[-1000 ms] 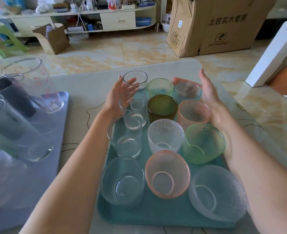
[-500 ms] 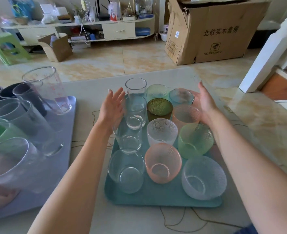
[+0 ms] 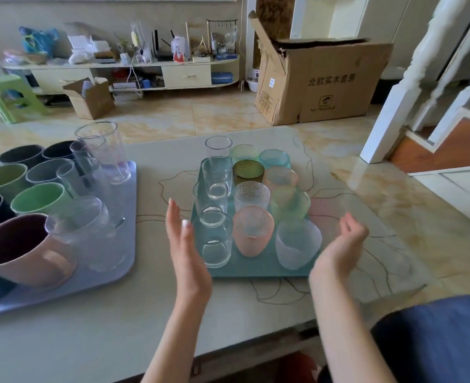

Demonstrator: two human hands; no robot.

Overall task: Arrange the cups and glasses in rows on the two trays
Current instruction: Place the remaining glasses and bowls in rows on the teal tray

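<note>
Glasses on the teal rectangular plastic tray (image 3: 258, 268) stand in three rows: clear smooth tumblers on its left side, textured ones in the middle and right. We take the teal tray as our landmark. Left of it, well apart, sits the lavender-grey rounded plastic tray (image 3: 123, 261) with matte ceramic mugs and tall clear glasses, also in rows.

Our left hand (image 3: 185, 244) hovers just off the teal tray's near-left corner, fingers straight and apart, holding nothing. Our right hand (image 3: 344, 244) hovers off the near-right corner, fingers loosely curled, also empty. We judge the arranging nearly or fully done.

Risks from here:
- The near clear smooth tumbler (image 3: 215, 239) is just beside our left palm; a sideways brush could tip it into the frosted pink textured glass (image 3: 253, 230) next to it.
- The frosted white textured glass (image 3: 297, 244) stands close to the teal tray's right edge; a nudge from our right wrist could push it off onto the pale glass tabletop (image 3: 117, 327).
- Glasses look packed close, some maybe touching; lifting or sliding the tray could make them clink or chip.
- The pink matte ceramic mug (image 3: 21, 247) at the lavender tray's near end looks tilted, though lens distortion may cause that; we cannot tell.
</note>
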